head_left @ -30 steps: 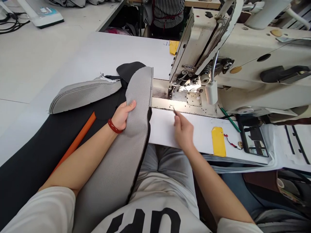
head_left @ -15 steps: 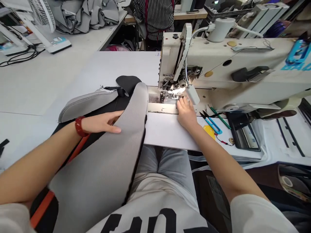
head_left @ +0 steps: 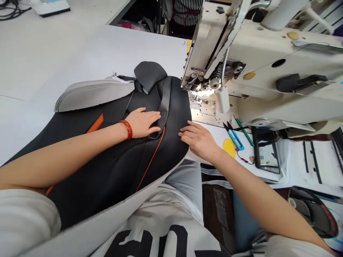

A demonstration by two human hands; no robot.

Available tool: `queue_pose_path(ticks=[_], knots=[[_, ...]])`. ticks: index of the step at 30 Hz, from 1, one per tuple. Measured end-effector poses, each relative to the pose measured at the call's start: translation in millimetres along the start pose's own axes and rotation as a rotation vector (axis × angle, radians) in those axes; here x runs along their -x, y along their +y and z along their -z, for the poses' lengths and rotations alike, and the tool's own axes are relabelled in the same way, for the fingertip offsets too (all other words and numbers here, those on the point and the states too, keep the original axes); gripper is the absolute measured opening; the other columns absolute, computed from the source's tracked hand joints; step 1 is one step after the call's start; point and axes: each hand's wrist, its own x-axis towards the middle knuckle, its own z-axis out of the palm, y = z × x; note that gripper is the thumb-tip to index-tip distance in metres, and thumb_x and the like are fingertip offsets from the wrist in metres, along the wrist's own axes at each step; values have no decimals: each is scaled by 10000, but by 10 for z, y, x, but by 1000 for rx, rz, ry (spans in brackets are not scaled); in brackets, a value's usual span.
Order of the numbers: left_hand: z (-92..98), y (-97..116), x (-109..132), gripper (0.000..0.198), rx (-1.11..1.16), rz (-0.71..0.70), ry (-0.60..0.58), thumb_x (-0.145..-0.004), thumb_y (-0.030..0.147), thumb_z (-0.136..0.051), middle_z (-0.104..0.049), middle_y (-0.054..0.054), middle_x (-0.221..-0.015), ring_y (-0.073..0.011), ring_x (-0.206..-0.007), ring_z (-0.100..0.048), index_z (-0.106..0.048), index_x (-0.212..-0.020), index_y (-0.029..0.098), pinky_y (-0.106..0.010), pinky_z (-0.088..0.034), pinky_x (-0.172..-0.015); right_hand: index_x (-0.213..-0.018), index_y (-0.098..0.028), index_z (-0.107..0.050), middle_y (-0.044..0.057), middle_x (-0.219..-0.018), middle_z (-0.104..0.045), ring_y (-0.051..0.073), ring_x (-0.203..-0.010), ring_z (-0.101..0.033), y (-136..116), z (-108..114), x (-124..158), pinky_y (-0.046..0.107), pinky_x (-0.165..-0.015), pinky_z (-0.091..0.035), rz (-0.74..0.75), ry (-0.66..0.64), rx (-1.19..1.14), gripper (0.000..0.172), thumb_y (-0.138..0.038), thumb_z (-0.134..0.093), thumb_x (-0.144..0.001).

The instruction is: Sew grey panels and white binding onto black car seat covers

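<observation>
A large black seat cover (head_left: 115, 160) with orange piping lies across the white table and my lap, its right edge reaching the sewing machine (head_left: 241, 60). My left hand (head_left: 143, 122), with a red bracelet at the wrist, lies flat with fingers stretched out on a folded black strip near the cover's middle. My right hand (head_left: 197, 138) rests flat, fingers out, on the cover's right edge just in front of the lit needle plate (head_left: 205, 109). A grey mesh panel (head_left: 91, 94) of the cover lies folded to the upper left.
Blue thread snips (head_left: 235, 136), a green pencil (head_left: 244, 131), a yellow tag (head_left: 228, 147) and a phone (head_left: 266, 153) lie right of the needle area. A person in a striped top (head_left: 187, 16) stands behind the machine.
The grey mesh flap that my left hand held has been turned over, so the black side now faces up. My right hand came back from the needle area onto the cover's edge.
</observation>
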Motion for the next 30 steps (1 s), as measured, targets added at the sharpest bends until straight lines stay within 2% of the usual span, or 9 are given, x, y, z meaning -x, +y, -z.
queue_pose_path(ticks=[3,5,10,14,18,21,24,27,30], knots=[[2,-133,179,663,11,59,-31,-879,581,-526,-447,-109,-1530,-265,-1402,-438,-517,-1429,211,-457,-111,-1232,-842,-219,-669,19,-909,-752,170,-1010,-641,-18,-79,36,434,-1093,-433,-37,16,-87,311,-41,-426,-921],[-54,-156,273,662,24,66,-10,-891,572,-510,-417,-114,-1549,-268,-1428,-400,-505,-1442,204,-459,-81,-1236,-827,-225,-670,20,-903,-752,170,-1006,-642,-36,-119,3,434,-1084,-435,-59,19,-133,300,-50,-444,-919],[-252,-96,488,548,61,77,126,-952,445,-443,-401,-108,-1562,-288,-1467,-329,-505,-1449,222,-514,-118,-1227,-803,-221,-642,33,-925,-752,182,-1016,-639,-61,-182,-66,446,-1080,-431,-90,28,-160,281,-71,-446,-937],[-232,11,649,559,86,13,137,-910,446,-536,-442,-110,-1535,-348,-1461,-311,-516,-1440,267,-604,-120,-1202,-802,-223,-627,16,-959,-756,181,-1004,-643,-56,-185,-93,436,-1060,-442,-82,39,-151,284,-47,-440,-922],[-164,43,623,502,189,-116,84,-918,332,-505,-573,-43,-1410,-283,-1375,-436,-525,-1419,348,-547,-129,-1225,-790,-229,-624,3,-939,-761,182,-983,-652,-42,-127,-118,430,-1049,-451,-69,47,-166,260,-81,-466,-935],[-148,-17,567,478,243,-68,79,-895,390,-518,-673,-67,-1160,-285,-1229,-547,-596,-1360,310,-527,-151,-1225,-771,-246,-624,-4,-888,-757,192,-1006,-659,-38,-72,-116,447,-1070,-443,-105,17,-170,275,-124,-465,-959],[-159,-71,561,468,270,-14,116,-869,445,-543,-671,-89,-1012,-307,-1137,-585,-665,-1280,260,-536,-194,-1207,-772,-245,-628,-2,-901,-755,199,-1019,-660,-40,-54,-106,461,-1073,-444,-98,1,-182,269,-152,-470,-969],[-207,-107,577,460,221,-19,126,-886,436,-519,-671,-104,-1004,-307,-1121,-598,-676,-1262,223,-525,-213,-1202,-783,-232,-631,5,-937,-757,192,-1023,-654,-44,-94,-93,454,-1079,-436,-72,19,-209,255,-143,-478,-966],[-215,-119,664,478,143,22,110,-932,413,-450,-663,-129,-1154,-304,-1231,-556,-631,-1315,191,-500,-223,-1204,-886,-244,-645,25,-1065,-734,205,-1096,-626,-70,-180,-74,463,-1086,-424,-104,50,-252,219,-136,-470,-958]])
